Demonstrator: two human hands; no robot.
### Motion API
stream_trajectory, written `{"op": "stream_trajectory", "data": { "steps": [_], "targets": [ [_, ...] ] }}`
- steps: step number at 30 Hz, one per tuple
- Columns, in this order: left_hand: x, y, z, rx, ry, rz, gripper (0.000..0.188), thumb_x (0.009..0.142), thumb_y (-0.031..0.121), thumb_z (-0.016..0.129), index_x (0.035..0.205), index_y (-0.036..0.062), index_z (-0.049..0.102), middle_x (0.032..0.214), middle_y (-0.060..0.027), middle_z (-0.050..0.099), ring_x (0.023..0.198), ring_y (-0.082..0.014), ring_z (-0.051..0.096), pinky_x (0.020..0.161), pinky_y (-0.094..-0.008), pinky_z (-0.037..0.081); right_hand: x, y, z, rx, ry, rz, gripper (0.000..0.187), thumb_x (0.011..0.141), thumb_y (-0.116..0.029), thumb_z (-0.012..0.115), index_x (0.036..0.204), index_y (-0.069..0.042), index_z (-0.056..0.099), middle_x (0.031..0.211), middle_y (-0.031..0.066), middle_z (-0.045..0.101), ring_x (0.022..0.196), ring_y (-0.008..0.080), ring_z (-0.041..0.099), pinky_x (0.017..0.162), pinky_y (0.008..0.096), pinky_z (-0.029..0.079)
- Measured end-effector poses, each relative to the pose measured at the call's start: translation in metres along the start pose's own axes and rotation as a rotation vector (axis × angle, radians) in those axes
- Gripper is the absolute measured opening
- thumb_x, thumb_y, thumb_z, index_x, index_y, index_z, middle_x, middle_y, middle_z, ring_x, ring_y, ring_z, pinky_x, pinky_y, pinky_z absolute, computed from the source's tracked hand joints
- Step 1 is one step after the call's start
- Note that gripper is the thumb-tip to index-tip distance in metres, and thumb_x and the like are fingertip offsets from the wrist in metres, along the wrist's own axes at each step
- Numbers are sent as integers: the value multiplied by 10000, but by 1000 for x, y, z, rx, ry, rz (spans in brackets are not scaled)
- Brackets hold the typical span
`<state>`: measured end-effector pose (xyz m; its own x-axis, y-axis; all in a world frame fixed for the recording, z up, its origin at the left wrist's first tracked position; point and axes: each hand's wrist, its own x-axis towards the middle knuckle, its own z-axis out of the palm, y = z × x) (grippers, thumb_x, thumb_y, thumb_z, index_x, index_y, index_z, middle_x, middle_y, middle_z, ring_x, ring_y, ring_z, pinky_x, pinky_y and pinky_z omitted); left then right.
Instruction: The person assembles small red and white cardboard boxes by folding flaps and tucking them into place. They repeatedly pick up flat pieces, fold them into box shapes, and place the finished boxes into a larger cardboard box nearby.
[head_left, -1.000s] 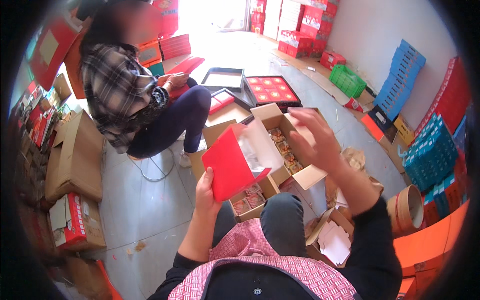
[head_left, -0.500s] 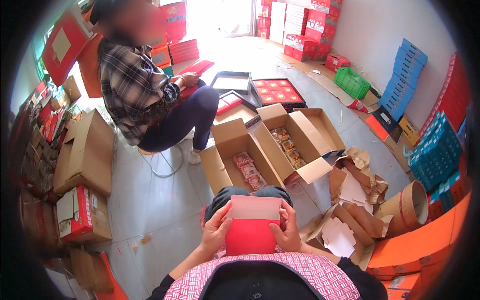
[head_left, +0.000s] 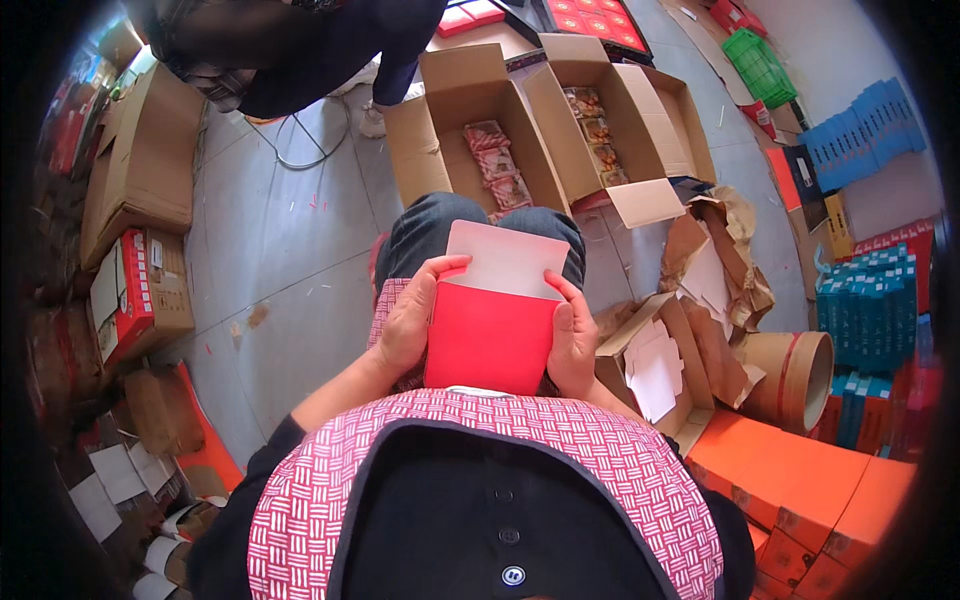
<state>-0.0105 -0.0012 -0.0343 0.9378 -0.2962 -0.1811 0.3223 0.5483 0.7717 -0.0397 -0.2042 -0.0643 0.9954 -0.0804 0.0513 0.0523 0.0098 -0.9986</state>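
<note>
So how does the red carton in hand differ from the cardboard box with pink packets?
The red carton is gripped by the left hand and right hand; the cardboard box sits on the floor. The red carton has a pale flap; the cardboard box is brown throughout. The red carton looks smaller than the cardboard box. Both have opened flaps.

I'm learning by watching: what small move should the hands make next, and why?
Probably fold the pale-lined flap down over the red paperboard box: it stands open at the far edge, and the left hand and right hand hold the box's sides, close beside that flap.
</note>
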Motion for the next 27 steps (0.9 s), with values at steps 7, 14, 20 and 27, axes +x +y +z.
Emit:
{"op": "stream_trajectory", "data": {
  "steps": [7, 14, 20, 27],
  "targets": [
    [21, -2, -26, 490, -63, 152, 338, 1034, 230, 344, 978, -13, 572, 1001, -82, 530, 973, -162, 500, 882, -266, 382, 19, -13, 3, -80, -34, -161, 283, 994, -225, 483, 1043, 24, 607, 1149, 100, 587, 1031, 172, 551, 899, 277, 415],
    [21, -9, -16, 582, -16, 295, 280, 1019, 178, 396, 960, -31, 573, 940, -90, 547, 908, -188, 542, 826, -283, 424, 37, -25, 3, 403, -79, -175, 114, 970, -124, 524, 933, -20, 497, 1094, 185, 622, 1014, 183, 603, 840, 311, 495],
    [24, -11, -20, 653, -44, 326, 260, 1012, 223, 430, 1064, -1, 552, 1058, -55, 538, 939, -114, 520, 834, -235, 419, 86, -58, -4, 228, -479, 321, 97, 904, -83, 620, 949, -3, 589, 909, 60, 662, 865, 120, 623, 805, 254, 494],
    [23, -7, -4, 761, 60, 482, 238, 854, 120, 672, 1022, 9, 545, 1155, -149, 521, 1045, -265, 552, 894, -325, 446, 103, -70, -3, -202, -739, 399, 329, 879, -145, 669, 1173, -1, 634, 934, 61, 692, 821, 79, 614, 754, 232, 500]
  ]
}}
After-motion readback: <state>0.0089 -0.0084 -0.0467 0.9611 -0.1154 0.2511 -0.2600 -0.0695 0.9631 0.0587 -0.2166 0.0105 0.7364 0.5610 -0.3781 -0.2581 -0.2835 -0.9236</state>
